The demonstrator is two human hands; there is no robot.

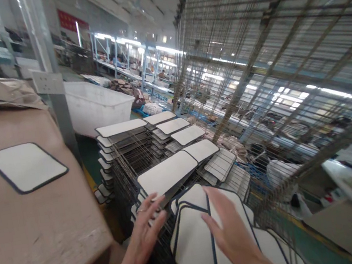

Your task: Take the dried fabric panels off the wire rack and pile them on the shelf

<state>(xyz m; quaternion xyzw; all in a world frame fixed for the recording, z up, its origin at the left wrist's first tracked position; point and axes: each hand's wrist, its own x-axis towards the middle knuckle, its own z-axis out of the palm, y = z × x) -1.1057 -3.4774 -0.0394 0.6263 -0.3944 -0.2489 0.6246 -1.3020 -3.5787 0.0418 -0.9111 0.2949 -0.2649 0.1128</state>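
Left of the stacked wire rack [130, 160], a worktop [46, 244] under brown covering carries one pale, dark-edged panel [27, 168], lying flat and by itself; it appears set aside from the rest. Beyond it, farther left of the rack, lie loose beige pieces [17, 93]. A metal post [42, 41] and a white bin [97, 104] stand behind the rack, to its left. Past these hangs a red banner [71, 19]; its marks are too small to read. No brand or label is legible.

The rack bears similar panels [169, 171] in separate layers, apparently so that their faces do not press together. The left hand [146, 227] is at the rack's near left edge, its grip spread wide with nothing visibly in it; contact with the panel beside it cannot be confirmed. At the rack's near end, the right hand [229, 226] is over a pile of overlapping panels [192, 242], thumb apart from fingers; whether its grip has hold of one, I cannot tell. Right of the rack, raised wire shelves [248, 61] stand tilted.
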